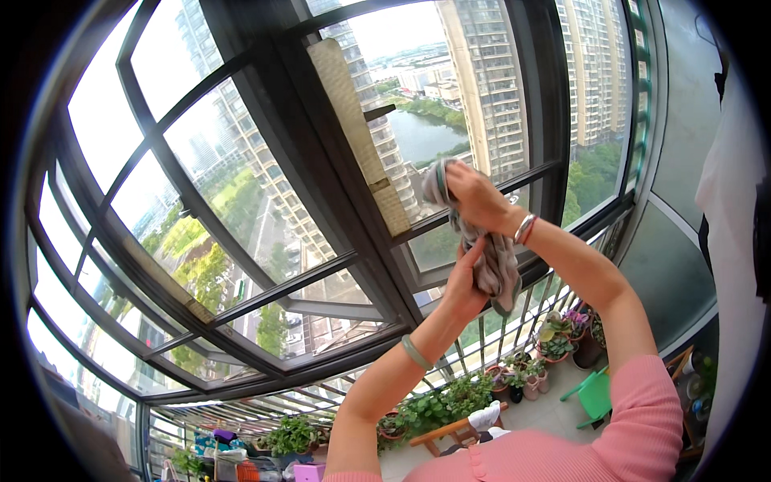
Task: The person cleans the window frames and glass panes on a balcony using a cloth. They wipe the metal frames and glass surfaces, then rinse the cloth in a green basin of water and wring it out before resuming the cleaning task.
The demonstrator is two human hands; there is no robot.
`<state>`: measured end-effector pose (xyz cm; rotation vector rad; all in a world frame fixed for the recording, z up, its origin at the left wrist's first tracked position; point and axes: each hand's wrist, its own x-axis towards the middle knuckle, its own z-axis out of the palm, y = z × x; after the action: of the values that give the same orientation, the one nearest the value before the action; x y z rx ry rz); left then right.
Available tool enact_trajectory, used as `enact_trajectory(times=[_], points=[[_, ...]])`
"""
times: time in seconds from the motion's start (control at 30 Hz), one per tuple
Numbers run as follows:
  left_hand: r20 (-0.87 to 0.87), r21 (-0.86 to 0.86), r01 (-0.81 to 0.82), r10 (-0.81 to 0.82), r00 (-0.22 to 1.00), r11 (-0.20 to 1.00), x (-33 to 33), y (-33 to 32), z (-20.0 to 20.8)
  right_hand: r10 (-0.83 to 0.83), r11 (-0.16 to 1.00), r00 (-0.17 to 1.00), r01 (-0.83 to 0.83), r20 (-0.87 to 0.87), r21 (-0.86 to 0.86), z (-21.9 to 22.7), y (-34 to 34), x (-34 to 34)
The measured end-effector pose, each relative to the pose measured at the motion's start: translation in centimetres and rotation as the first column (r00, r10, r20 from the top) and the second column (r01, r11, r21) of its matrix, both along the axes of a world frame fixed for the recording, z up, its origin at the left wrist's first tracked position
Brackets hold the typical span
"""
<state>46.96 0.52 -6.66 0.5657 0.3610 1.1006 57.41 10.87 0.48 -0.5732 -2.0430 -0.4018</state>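
A crumpled grey cloth (496, 269) is bunched between both my hands in front of the window. My right hand (479, 197) is the upper one, its fingers closed round the top of the cloth. Lower down, my left hand (467, 281) grips the hanging folds, with its thumb pointing up along them. Behind the cloth stand the dark window frame (554, 104) and its glass pane (426, 132). The cloth's far side and some fingertips are hidden.
A long pale strip (353, 120) runs down the window frame. Below are a metal railing (482, 329), potted plants (554, 341), a green stool (593, 398) and a wooden piece (458, 426) with white cloth on it. White fabric (731, 177) hangs at the right.
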Motion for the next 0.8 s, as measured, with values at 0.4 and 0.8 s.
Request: enact_trajectory(times=[0.4, 0.8], points=[[-0.104, 0.168, -0.141, 0.16, 0.982, 0.976, 1.2, 2.5, 4.8, -0.1, 0.959, 0.994, 0.105, -0.032, 0.264, 5.7, 2.8, 0.5], [0.111, 0.509, -0.246, 0.221, 0.969, 0.825, 1.9, 3.7, 12.1, -0.082, 0.984, 0.946, 0.127, -0.313, 0.126, 17.9, 1.3, 1.9]])
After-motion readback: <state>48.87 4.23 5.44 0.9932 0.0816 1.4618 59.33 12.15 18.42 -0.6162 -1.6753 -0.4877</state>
